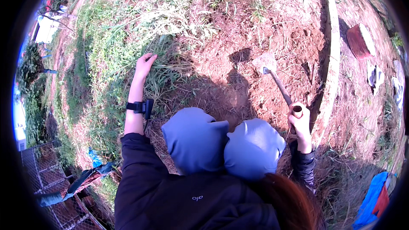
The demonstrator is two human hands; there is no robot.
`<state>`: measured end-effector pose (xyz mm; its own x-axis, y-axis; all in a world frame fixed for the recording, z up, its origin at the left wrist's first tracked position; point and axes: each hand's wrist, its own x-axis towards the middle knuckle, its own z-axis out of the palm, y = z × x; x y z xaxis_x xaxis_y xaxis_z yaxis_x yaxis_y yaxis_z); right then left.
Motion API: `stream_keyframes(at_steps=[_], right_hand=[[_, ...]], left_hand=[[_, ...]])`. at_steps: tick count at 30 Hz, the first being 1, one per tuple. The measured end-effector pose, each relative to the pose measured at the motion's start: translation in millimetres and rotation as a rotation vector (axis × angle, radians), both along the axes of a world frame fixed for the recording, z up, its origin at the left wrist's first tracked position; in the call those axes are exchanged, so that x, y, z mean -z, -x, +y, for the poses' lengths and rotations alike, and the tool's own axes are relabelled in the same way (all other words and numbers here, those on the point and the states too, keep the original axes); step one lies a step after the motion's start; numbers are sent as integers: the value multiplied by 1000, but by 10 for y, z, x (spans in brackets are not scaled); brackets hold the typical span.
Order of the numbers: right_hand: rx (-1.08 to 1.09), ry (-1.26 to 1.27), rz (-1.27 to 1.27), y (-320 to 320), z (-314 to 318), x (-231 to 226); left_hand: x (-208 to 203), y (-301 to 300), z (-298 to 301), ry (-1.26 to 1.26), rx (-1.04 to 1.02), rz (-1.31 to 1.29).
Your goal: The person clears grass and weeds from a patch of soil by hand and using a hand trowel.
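In my right hand is the upper end of a shovel, my fingers wrapped round its brown handle. Its flat, soil-coloured blade rests on the loose reddish dirt ahead of me. My left hand reaches out over a heap of pulled green weeds, its fingers slightly apart, with nothing visible in them. A black strap with a small device sits on my left wrist. My knees, in grey-blue cloth, are bent between my arms.
A small dark hole lies left of the blade. Along the right runs a long pale border. Beyond it stand a reddish round container and a blue sheet. Wire mesh stands at the lower left; weeds cover the left ground.
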<state>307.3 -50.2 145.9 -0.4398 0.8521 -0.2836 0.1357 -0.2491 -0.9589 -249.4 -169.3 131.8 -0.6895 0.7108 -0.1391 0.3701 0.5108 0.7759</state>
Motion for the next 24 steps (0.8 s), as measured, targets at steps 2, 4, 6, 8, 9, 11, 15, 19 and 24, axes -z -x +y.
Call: stream_keyframes(at_steps=[2, 4, 6, 8, 9, 11, 15, 19, 24], right_hand=[[-7, -11, -10, 70, -20, 26], [-25, 23, 19, 145, -31, 19], [-23, 1, -8, 135, -39, 46], [-15, 13, -10, 121, -63, 126], [-1, 24, -7, 116, -80, 176], [-5, -132, -38, 78, -101, 411], [83, 89, -2, 52, -163, 402], [93, 117, 73, 68, -224, 454], [187, 176, 6, -317, -277, 619]], left_hand=[[-82, 96, -179, 185, 106, 246], [-275, 154, -409, 500, 299, 473], [-686, -274, -258, 659, 344, 633], [-1052, -686, 35, 655, 451, 720], [-1263, -956, 271, 678, 533, 741], [-1452, -1388, 688, 545, 752, 780], [-885, -2105, 1780, 345, 1014, 827], [205, -1989, 2594, 548, 831, 1282], [1060, -1891, 3128, 745, 422, 1280]])
